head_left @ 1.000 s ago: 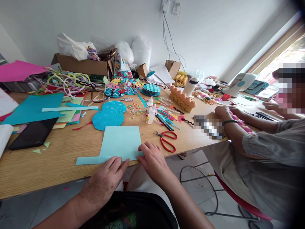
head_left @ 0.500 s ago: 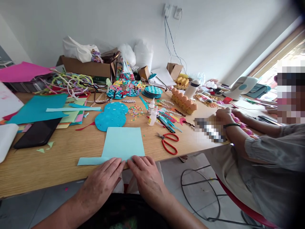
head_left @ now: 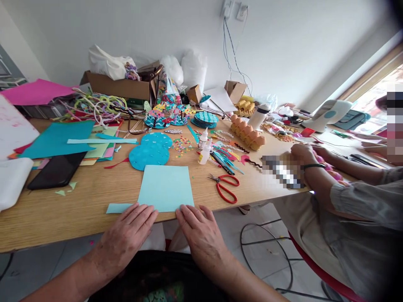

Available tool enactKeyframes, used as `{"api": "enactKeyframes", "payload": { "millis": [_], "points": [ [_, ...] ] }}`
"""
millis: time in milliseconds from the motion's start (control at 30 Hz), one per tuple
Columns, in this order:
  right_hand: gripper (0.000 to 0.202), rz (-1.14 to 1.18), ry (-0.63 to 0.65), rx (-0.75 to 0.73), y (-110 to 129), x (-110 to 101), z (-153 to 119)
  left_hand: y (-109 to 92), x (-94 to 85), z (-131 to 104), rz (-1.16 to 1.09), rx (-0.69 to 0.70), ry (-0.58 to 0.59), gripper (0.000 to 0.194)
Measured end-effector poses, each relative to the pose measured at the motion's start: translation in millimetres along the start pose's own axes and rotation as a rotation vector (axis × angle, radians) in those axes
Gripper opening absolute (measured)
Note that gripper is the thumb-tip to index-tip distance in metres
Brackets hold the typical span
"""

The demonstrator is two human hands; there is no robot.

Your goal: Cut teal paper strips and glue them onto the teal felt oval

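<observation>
A pale turquoise paper square [head_left: 166,188] lies at the table's front edge. My left hand [head_left: 127,233] rests its fingertips on the lower left corner, with its fingers flat and nearly together. My right hand [head_left: 201,235] lies on the lower right edge, fingers slightly spread. A pale strip [head_left: 119,208] pokes out left of the square, its right end hidden by my left hand. Red-handled scissors [head_left: 227,182] lie open to the right. Behind the square sits a blue rounded cutout [head_left: 147,155]. Two small glue bottles [head_left: 204,152] stand upright beyond it.
Left are a black phone [head_left: 56,171], a blue sheet [head_left: 58,138] and stacked coloured papers. An egg carton [head_left: 247,133] and thin craft strips lie right of centre. Another person's hands [head_left: 304,155] work at the right. Behind stands a cardboard box [head_left: 119,88].
My hands have moved apart along the paper's front edge, uncovering more of it between them. The view has shifted slightly, with table items appearing a little farther right.
</observation>
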State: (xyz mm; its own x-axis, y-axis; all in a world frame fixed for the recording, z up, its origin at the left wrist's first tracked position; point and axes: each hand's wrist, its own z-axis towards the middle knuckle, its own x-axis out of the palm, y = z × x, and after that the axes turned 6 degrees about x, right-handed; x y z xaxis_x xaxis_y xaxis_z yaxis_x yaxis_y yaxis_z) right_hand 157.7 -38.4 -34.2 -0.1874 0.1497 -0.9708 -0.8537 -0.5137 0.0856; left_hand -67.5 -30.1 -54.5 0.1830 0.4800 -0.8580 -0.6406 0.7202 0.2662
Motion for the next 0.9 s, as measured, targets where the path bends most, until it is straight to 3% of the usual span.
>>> {"api": "enactKeyframes", "payload": {
  "millis": [267,633,800,900],
  "points": [
    [0.042,-0.021,-0.032,0.068,-6.5,-3.1,-9.1,18.6,-9.9,-31.4,0.082,-0.040,-0.014,0.032],
    [0.044,-0.045,-0.015,0.197,-16.0,-7.5,-17.2,31.1,-10.0,-48.5,0.049,-0.124,-0.049,0.029],
    [0.038,0.031,-0.144,0.274,-23.4,-15.7,-23.7,41.6,-26.6,-34.9,-0.067,-0.230,-0.071,0.032],
    [0.033,0.086,-0.175,0.337,-26.8,-19.7,-19.5,38.4,-25.8,-12.0,-0.148,-0.173,-0.052,0.032]
  ]
}}
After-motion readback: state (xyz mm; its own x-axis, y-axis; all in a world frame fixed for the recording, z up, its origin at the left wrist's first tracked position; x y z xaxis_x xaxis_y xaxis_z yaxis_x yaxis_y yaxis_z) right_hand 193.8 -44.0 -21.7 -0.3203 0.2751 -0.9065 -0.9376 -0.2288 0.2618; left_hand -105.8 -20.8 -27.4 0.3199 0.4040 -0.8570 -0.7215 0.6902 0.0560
